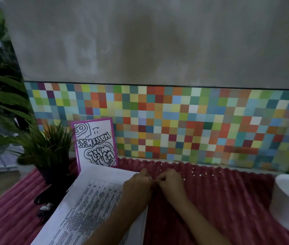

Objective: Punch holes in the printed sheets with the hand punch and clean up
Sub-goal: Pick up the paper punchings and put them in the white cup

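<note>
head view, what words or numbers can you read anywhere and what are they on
Nothing reads with confidence.
Framed drawing: two lines of hand-drawn bubble letters, too stylised and oddly turned to read.
Printed sheets: a table of dense print, too small and blurred to read.
Dark object left of the sheets: a small pale label, too small to read.

Left forearm (112, 221) and right forearm (198, 220) reach in from below. left hand (138, 183), right hand (172, 183) knuckles-up, side by side, fingers curled, fingertips meeting. Anything pinched: can't tell.
</note>
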A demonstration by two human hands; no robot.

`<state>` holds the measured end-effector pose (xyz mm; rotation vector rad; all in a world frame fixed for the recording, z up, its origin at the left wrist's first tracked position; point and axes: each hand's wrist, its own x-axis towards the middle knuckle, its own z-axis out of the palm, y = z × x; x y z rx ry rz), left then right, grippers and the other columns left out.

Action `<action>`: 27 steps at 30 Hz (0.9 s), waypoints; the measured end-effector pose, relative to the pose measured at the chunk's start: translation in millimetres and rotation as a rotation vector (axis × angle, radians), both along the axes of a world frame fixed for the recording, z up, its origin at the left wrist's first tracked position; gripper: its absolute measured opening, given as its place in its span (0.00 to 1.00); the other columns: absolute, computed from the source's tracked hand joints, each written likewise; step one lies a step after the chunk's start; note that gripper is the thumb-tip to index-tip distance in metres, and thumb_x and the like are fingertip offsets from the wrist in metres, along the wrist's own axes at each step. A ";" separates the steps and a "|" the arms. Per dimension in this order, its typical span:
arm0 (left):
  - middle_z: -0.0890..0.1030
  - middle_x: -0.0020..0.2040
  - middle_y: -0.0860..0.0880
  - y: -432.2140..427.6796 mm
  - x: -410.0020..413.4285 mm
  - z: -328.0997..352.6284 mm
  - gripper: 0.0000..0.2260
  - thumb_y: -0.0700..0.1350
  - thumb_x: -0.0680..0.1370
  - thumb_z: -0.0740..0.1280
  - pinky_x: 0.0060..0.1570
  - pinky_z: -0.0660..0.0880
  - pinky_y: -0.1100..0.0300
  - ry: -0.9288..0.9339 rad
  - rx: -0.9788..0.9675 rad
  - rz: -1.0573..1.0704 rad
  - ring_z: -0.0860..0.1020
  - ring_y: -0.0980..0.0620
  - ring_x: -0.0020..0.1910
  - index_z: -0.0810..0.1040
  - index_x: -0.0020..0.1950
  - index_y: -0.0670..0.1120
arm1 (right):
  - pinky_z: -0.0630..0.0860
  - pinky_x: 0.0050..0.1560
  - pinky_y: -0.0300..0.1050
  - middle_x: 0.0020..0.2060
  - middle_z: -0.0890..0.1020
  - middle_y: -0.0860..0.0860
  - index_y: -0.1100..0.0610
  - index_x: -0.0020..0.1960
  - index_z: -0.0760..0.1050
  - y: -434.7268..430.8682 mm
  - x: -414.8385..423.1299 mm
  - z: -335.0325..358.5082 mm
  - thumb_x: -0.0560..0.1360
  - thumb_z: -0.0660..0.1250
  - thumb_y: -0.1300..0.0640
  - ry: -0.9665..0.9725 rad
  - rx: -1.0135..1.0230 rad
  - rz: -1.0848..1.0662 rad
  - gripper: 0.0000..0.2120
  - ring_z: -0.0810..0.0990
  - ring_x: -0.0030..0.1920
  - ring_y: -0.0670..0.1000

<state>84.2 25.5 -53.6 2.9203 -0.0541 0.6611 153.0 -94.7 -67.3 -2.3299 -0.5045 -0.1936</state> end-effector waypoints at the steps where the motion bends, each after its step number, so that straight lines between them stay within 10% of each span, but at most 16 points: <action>1: 0.76 0.50 0.50 -2.7 0.1 1.9 0.09 0.47 0.79 0.63 0.36 0.66 0.60 -0.022 0.025 -0.009 0.78 0.51 0.45 0.82 0.51 0.48 | 0.76 0.34 0.45 0.28 0.82 0.53 0.61 0.29 0.80 0.6 -1.6 0.4 0.66 0.67 0.64 0.001 0.006 -0.016 0.08 0.80 0.30 0.48; 6: 0.77 0.50 0.48 -5.8 -0.3 1.7 0.08 0.43 0.81 0.60 0.39 0.65 0.62 -0.006 0.024 -0.050 0.77 0.49 0.48 0.78 0.52 0.42 | 0.69 0.31 0.40 0.25 0.79 0.57 0.65 0.27 0.74 -9.3 0.2 6.6 0.70 0.68 0.66 0.023 0.191 -0.056 0.13 0.72 0.25 0.46; 13: 0.82 0.34 0.42 25.5 27.4 38.5 0.10 0.39 0.77 0.67 0.33 0.73 0.61 -0.063 -0.586 0.034 0.75 0.52 0.31 0.79 0.36 0.38 | 0.73 0.37 0.34 0.33 0.85 0.50 0.59 0.35 0.85 -67.7 19.5 16.1 0.67 0.75 0.66 0.085 0.231 -0.229 0.04 0.79 0.32 0.41; 27: 0.73 0.25 0.52 36.9 74.1 5.6 0.20 0.37 0.74 0.67 0.29 0.70 0.61 0.172 -0.356 0.058 0.70 0.56 0.24 0.67 0.23 0.47 | 0.73 0.48 0.45 0.46 0.80 0.54 0.60 0.47 0.80 -61.8 21.4 -4.2 0.75 0.63 0.65 -0.070 -0.066 -0.293 0.07 0.81 0.48 0.54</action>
